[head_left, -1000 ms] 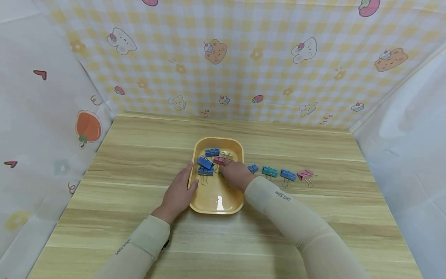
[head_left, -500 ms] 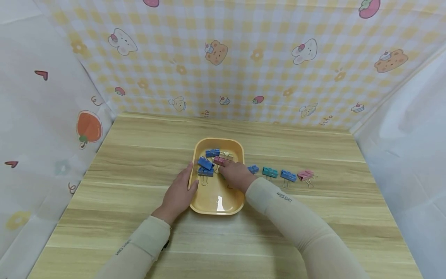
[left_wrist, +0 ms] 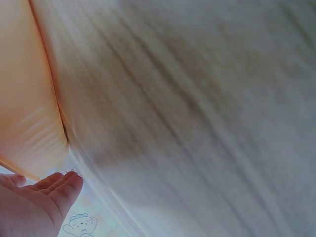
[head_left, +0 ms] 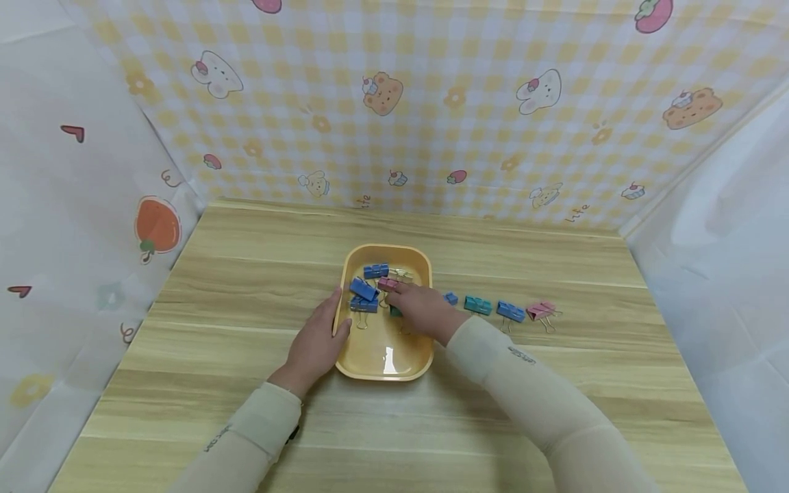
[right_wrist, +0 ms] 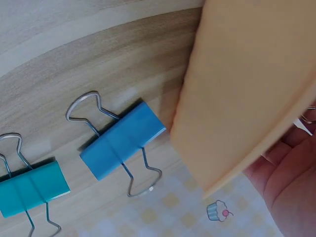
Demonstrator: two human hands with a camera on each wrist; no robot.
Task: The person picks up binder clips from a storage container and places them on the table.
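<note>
My left hand (head_left: 314,342) holds the left wall of a yellow-orange tray (head_left: 383,376), thumb over the rim and fingers along the outside. The left wrist view shows those fingers (left_wrist: 64,192) beside the tray wall. My right hand (head_left: 425,311) reaches over the right rim into the tray, fingertips down by a pink binder clip (head_left: 387,284). A dark green binder clip (head_left: 395,311) shows partly under this hand; I cannot tell whether the fingers pinch it. Also in the tray lie several blue binder clips (head_left: 364,288) and a pale yellow one (head_left: 402,275).
Right of the tray, a row of binder clips lies on the wooden table (head_left: 246,274): blue (right_wrist: 123,140), teal (head_left: 478,305), blue (head_left: 511,311) and pink (head_left: 541,311). A yellow checked cloth (head_left: 431,137) hangs behind the table.
My right wrist and forearm have shifted slightly to the right, and more of the green clip shows below the fingers. The left hand and the tray stay where they were.
</note>
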